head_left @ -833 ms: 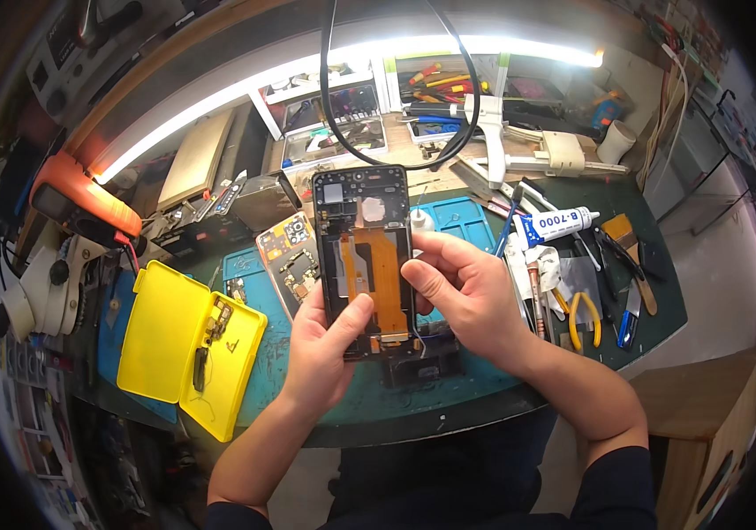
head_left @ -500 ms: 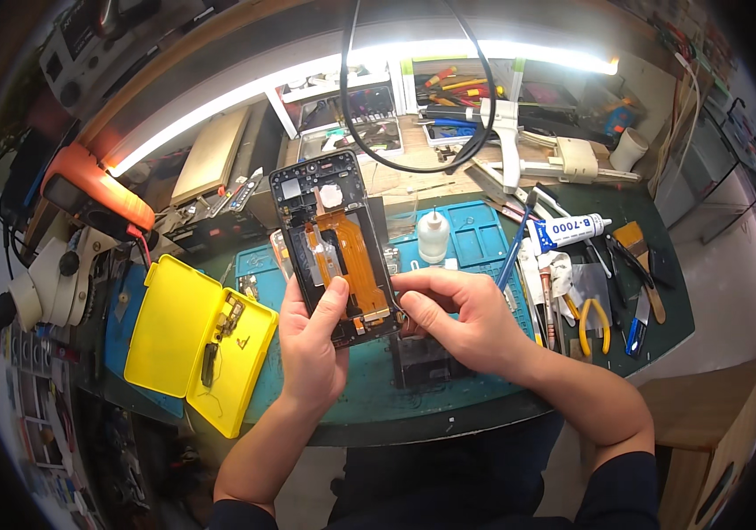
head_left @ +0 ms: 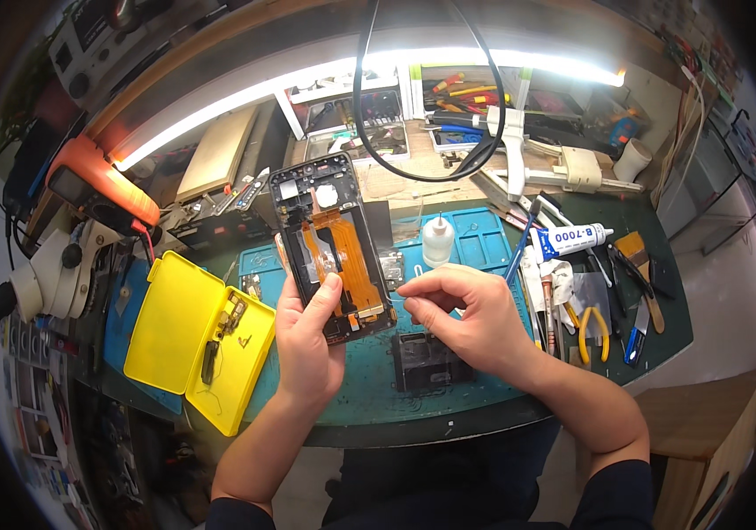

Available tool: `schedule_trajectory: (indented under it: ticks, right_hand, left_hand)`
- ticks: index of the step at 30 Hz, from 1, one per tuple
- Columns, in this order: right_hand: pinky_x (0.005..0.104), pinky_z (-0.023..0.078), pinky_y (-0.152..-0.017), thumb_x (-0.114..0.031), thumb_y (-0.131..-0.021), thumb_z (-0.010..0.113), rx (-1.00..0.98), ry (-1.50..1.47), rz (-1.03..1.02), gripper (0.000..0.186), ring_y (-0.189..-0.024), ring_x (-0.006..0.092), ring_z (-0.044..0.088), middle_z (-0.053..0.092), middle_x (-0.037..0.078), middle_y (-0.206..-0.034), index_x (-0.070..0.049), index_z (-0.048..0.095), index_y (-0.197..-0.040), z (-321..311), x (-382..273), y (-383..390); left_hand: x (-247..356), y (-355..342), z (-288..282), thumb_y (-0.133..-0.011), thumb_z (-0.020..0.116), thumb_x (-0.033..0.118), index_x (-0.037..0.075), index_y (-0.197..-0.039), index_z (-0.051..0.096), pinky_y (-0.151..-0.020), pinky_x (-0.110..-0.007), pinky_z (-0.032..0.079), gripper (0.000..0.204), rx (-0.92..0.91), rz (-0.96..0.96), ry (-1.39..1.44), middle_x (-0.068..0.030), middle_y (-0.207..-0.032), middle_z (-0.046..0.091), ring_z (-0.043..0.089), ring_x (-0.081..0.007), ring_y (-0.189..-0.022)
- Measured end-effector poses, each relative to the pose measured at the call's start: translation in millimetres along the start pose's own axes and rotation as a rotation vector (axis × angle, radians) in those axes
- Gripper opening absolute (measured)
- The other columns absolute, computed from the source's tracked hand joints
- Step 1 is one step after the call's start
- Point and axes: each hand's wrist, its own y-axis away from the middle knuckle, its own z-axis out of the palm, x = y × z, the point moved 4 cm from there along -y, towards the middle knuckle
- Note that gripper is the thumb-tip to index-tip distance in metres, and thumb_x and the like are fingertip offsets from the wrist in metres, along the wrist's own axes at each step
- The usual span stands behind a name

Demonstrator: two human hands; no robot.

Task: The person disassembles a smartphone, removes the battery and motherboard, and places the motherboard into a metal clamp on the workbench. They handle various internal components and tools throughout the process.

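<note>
From my station I count two bare hands, one left hand (head_left: 310, 349) and one right hand (head_left: 473, 325). I get one black rectangular phone frame with orange ribbon cabling (head_left: 349, 256), one flat black rectangular part (head_left: 431, 360), one open yellow plastic case (head_left: 169, 331), one translucent white plastic bottle (head_left: 437, 243) and one blue-and-white squeeze tube (head_left: 572, 238). I also tally one pair of yellow-handled pliers (head_left: 582, 338), one orange-and-black multimeter (head_left: 104, 185) and one black cable loop (head_left: 431, 179).

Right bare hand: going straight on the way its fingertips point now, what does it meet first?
Probably the right edge of the black rectangular phone frame with the orange ribbon cable, held in the left bare hand. Relative height is unclear from this view.
</note>
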Motion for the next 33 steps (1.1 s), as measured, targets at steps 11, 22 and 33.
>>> schedule_trajectory:
  ticks: [11, 22, 33]
  right_hand:
    - [0.0386, 0.056, -0.081, -0.006, -0.091, 0.069, -0.018, 0.159, -0.249, 0.016, -0.091, 0.0335, 0.070, 0.070, 0.015, -0.101, 0.000, 0.070, -0.106, 3, 0, -1]
    - [0.0324, 0.057, -0.087, -0.017, -0.099, 0.068, -0.008, -0.118, 0.074, 0.032, -0.099, 0.0212, 0.075, 0.076, 0.018, -0.109, 0.006, 0.069, -0.122, 2, 0, 3]
    - [0.0314, 0.058, -0.082, -0.015, -0.097, 0.071, 0.004, -0.060, 0.054, 0.032, -0.091, 0.0179, 0.075, 0.077, 0.016, -0.103, 0.006, 0.069, -0.121, 1, 2, 3]
  left_hand:
    - [-5, 2, 7, -0.104, 0.058, 0.007, 0.003, -0.131, 0.055, -0.090, -0.034, 0.060, 0.028, -0.050, -0.119, 0.069, -0.0094, -0.118, 0.070, 0.072, -0.0167, -0.103]
    - [-10, 5, 9, -0.110, 0.050, 0.022, 0.004, -0.133, 0.056, -0.091, -0.034, 0.060, 0.030, -0.047, -0.086, 0.006, -0.0091, -0.120, 0.070, 0.071, -0.0171, -0.106]
    - [-12, 7, 12, -0.114, 0.027, 0.047, 0.004, -0.139, 0.054, -0.098, -0.039, 0.057, 0.057, -0.108, -0.135, 0.015, -0.0110, -0.126, 0.070, 0.070, -0.0211, -0.114]
